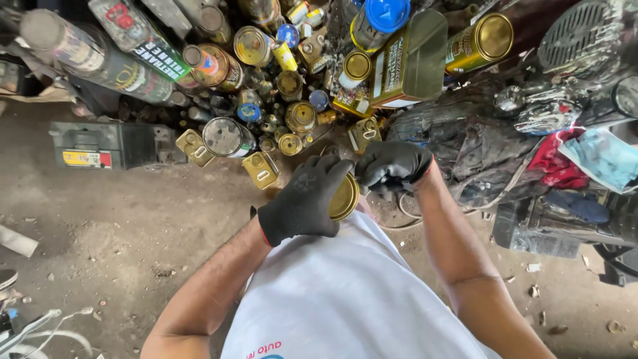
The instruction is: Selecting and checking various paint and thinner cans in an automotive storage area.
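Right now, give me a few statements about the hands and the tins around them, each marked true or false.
1. Both hands wear black gloves. True.
2. The left hand grips a gold round can. True.
3. The right hand rests on the dirt floor. False: it is raised at the can's top.
4. The black battery lies right of the hands. False: it lies to their left.
5. A blue cap shows among the piled cans. True.
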